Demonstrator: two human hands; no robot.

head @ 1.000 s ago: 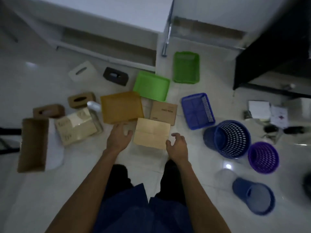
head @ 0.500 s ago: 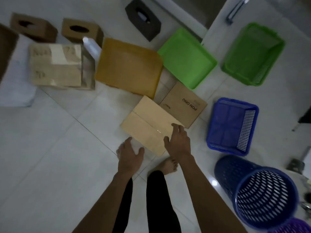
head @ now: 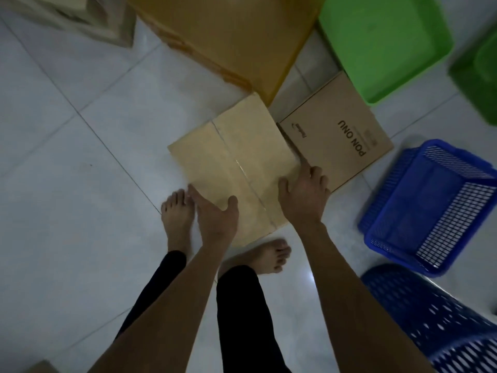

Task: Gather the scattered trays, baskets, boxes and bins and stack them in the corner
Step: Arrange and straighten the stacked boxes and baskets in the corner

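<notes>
A pale cardboard box (head: 236, 157) with a taped seam lies flat on the white tiled floor just ahead of my bare feet. My left hand (head: 215, 214) clasps its near left corner, thumb lying on the top. My right hand (head: 304, 195) holds its right edge, fingers pushed down into the gap beside a brown printed box (head: 336, 135). Behind them sit a larger orange-brown box (head: 228, 30), a green tray (head: 384, 41) and a green basket (head: 478, 68). To the right are a blue rectangular basket (head: 430, 200) and a blue round bin (head: 430, 327).
Another cardboard box (head: 80, 12) shows at the top left edge. My left foot (head: 177, 219) touches the pale box's near corner and my right foot (head: 266, 254) stands just behind it. Bare floor tiles stretch to the left.
The view has dropped closer to the floor. Both hands have gone from hovering near the pale box to clasping its left corner and right edge.
</notes>
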